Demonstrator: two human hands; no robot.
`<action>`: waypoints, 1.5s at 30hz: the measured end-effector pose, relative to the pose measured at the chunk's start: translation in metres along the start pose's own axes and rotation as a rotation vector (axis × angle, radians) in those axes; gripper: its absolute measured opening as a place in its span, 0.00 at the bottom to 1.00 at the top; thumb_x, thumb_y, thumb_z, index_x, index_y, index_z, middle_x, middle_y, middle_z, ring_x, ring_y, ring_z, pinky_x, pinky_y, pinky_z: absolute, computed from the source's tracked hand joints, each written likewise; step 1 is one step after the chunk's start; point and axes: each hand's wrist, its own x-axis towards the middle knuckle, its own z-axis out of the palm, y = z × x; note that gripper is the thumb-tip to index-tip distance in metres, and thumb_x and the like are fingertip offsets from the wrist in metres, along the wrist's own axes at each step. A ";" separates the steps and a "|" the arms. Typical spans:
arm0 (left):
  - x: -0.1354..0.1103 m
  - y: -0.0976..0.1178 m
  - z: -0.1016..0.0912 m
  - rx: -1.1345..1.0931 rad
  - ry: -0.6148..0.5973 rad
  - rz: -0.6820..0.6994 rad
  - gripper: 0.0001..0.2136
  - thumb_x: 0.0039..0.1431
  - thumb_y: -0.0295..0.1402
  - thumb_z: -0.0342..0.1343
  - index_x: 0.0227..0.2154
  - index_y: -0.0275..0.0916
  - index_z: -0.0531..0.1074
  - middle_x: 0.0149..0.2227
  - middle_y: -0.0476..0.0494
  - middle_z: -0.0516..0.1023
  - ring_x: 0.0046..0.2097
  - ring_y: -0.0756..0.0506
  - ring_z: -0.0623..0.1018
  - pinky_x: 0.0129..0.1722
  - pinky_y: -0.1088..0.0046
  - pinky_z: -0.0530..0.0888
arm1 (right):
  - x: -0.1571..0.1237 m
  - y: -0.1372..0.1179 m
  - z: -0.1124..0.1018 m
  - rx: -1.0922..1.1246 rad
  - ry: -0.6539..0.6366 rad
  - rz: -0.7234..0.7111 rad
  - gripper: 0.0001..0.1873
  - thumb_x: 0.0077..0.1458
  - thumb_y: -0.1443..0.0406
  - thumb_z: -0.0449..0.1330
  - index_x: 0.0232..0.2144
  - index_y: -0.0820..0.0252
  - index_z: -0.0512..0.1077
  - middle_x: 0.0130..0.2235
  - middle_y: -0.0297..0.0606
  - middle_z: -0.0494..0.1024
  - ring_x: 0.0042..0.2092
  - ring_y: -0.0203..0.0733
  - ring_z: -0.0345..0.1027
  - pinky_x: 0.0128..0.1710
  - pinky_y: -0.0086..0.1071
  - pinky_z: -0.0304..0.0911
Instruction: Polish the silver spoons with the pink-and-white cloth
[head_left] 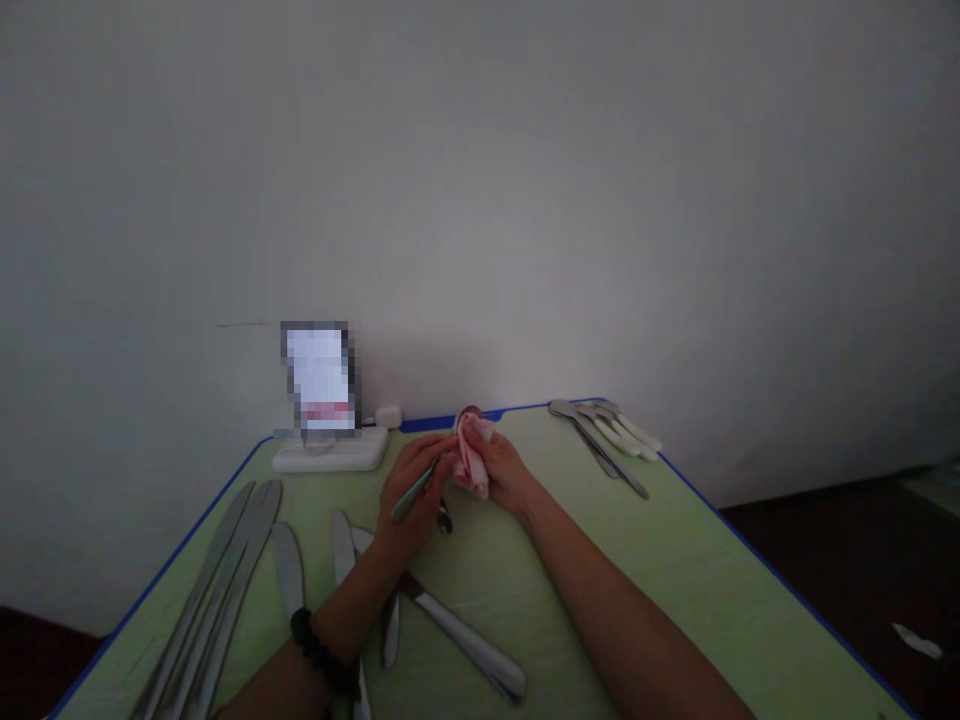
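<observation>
My left hand (pixel 411 492) is closed around the pale green handle of a spoon (pixel 417 487), which slants up to the right. The spoon's bowl end (pixel 469 412) peeks out above a pink cloth (pixel 471 462). My right hand (pixel 504 473) grips that bunched cloth around the upper part of the spoon. Both hands hover over the middle of a light green table (pixel 675 560) with a blue edge. A dark bead bracelet (pixel 319 650) circles my left wrist.
Several knives (pixel 225 580) lie at the left, with more knives (pixel 450 630) under my left forearm. A pile of white-handled spoons (pixel 611 435) sits at the far right. A white stand with a blurred screen (pixel 322 400) is against the wall.
</observation>
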 end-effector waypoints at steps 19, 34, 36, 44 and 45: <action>-0.002 0.002 -0.003 -0.050 -0.039 -0.182 0.12 0.59 0.35 0.51 0.43 0.42 0.74 0.44 0.46 0.78 0.47 0.46 0.75 0.49 0.68 0.71 | 0.001 0.002 -0.002 -0.141 0.057 -0.059 0.19 0.42 0.56 0.65 0.32 0.60 0.66 0.20 0.28 0.70 0.18 0.30 0.62 0.16 0.24 0.62; 0.003 0.011 -0.012 -0.156 -0.124 -0.338 0.13 0.57 0.37 0.52 0.42 0.41 0.75 0.44 0.46 0.78 0.47 0.45 0.76 0.48 0.69 0.71 | -0.006 0.010 0.002 -0.336 0.132 -0.158 0.22 0.42 0.49 0.62 0.29 0.60 0.65 0.17 0.29 0.70 0.16 0.32 0.62 0.13 0.24 0.56; 0.002 0.010 -0.014 -0.170 -0.133 -0.338 0.13 0.55 0.37 0.53 0.41 0.42 0.75 0.44 0.46 0.78 0.46 0.45 0.76 0.48 0.69 0.72 | -0.010 0.013 0.004 -0.324 0.169 -0.178 0.22 0.41 0.50 0.63 0.29 0.60 0.66 0.17 0.29 0.70 0.17 0.33 0.63 0.16 0.25 0.59; -0.004 0.005 -0.021 -0.101 -0.179 -0.340 0.11 0.53 0.39 0.56 0.37 0.42 0.77 0.39 0.46 0.80 0.44 0.44 0.77 0.46 0.67 0.73 | -0.042 0.015 -0.001 -0.301 0.125 -0.126 0.19 0.41 0.53 0.65 0.28 0.61 0.66 0.21 0.29 0.69 0.21 0.32 0.62 0.21 0.26 0.61; -0.004 0.006 -0.021 -0.097 -0.188 -0.350 0.12 0.53 0.40 0.56 0.37 0.42 0.77 0.39 0.46 0.80 0.44 0.43 0.77 0.45 0.67 0.73 | -0.043 0.015 -0.003 -0.301 0.111 -0.126 0.19 0.42 0.53 0.65 0.28 0.61 0.66 0.21 0.29 0.69 0.21 0.31 0.62 0.21 0.26 0.60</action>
